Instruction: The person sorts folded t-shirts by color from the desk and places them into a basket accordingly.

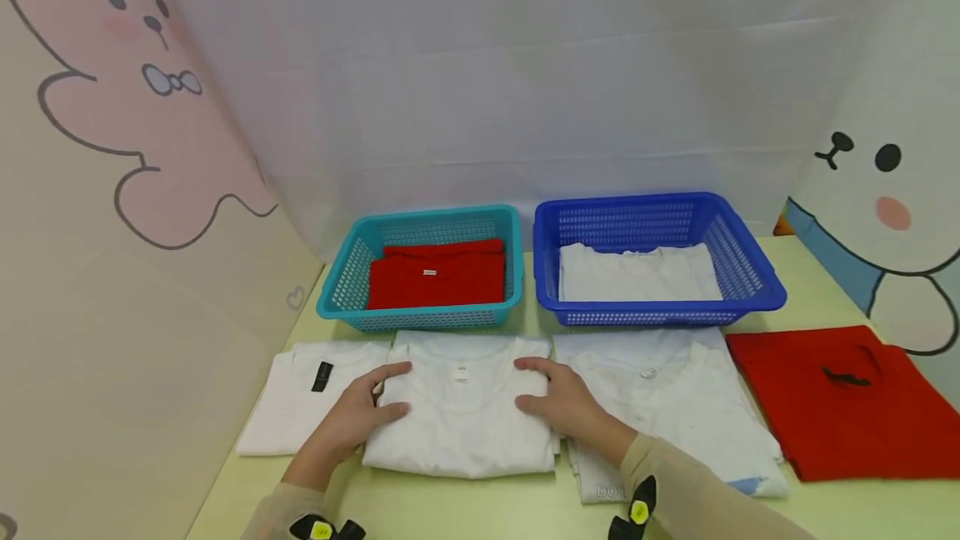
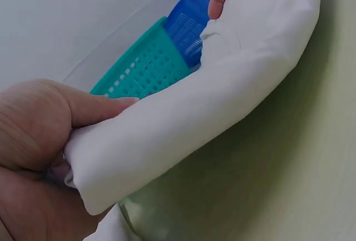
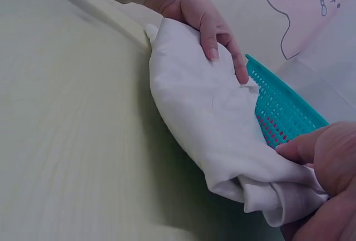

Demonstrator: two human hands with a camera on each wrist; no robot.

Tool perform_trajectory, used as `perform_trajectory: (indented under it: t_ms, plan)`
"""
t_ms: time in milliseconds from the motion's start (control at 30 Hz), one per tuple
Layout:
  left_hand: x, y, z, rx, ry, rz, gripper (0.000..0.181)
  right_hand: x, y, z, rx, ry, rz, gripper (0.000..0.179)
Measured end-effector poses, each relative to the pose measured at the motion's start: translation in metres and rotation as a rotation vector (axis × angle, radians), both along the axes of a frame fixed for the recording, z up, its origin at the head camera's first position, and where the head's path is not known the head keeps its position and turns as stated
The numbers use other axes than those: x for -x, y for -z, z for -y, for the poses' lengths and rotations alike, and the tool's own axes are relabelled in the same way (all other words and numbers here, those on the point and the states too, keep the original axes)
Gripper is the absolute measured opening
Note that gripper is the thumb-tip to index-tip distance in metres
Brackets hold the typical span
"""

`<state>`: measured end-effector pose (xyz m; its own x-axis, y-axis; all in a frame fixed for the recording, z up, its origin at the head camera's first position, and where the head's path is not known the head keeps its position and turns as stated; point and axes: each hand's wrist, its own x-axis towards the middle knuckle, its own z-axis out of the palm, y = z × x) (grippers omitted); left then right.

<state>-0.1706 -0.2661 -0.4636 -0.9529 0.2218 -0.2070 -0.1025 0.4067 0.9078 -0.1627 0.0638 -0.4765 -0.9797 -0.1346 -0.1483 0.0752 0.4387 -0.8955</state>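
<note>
While left hand [image 1: 356, 417] and right hand [image 1: 567, 403] pinch the shirt's sides, nearly closed | shirt [image 1: 459, 432]: uneven lifting could unfold it

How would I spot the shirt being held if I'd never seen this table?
Find the teal basket on the yellow table. Just in front of it is a folded white shirt, second from left in the row, with a small pale neck label. It alone is held, one side in the left grip, the other in the right grip.
</note>
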Motion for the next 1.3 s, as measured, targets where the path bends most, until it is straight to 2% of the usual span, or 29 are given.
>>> perform_trajectory:
  t_ms: [333,500,600,733,833,967,1167,1300]
  plan:
    - [-0.020,-0.036,-0.012,-0.082,0.048,-0.056,0.064,-0.020,-0.031,-0.024,0.056,0.005,-0.060,0.054]
    - [-0.028,-0.052,-0.027,-0.065,0.039,-0.153,0.062,-0.027,-0.050,-0.045,0.091,-0.026,-0.098,0.053]
    - [-0.031,-0.061,-0.036,-0.085,0.052,-0.191,0.062,-0.030,-0.062,-0.058,0.099,-0.043,-0.111,0.055]
    - [-0.030,-0.070,-0.048,-0.111,0.091,-0.248,0.062,-0.031,-0.074,-0.075,0.033,-0.049,-0.157,0.059]
    - [-0.026,-0.074,-0.057,-0.113,0.112,-0.304,0.062,-0.029,-0.081,-0.089,-0.040,-0.048,-0.199,0.065]
    - [-0.016,-0.076,-0.072,-0.091,0.120,-0.348,0.061,-0.023,-0.087,-0.108,-0.061,-0.063,-0.218,0.071]
    - [0.010,-0.077,-0.098,-0.117,0.161,-0.402,0.061,-0.007,-0.097,-0.135,-0.104,-0.060,-0.233,0.074]
    - [0.031,-0.076,-0.117,-0.181,0.186,-0.381,0.061,0.004,-0.103,-0.153,-0.108,-0.043,-0.227,0.076]
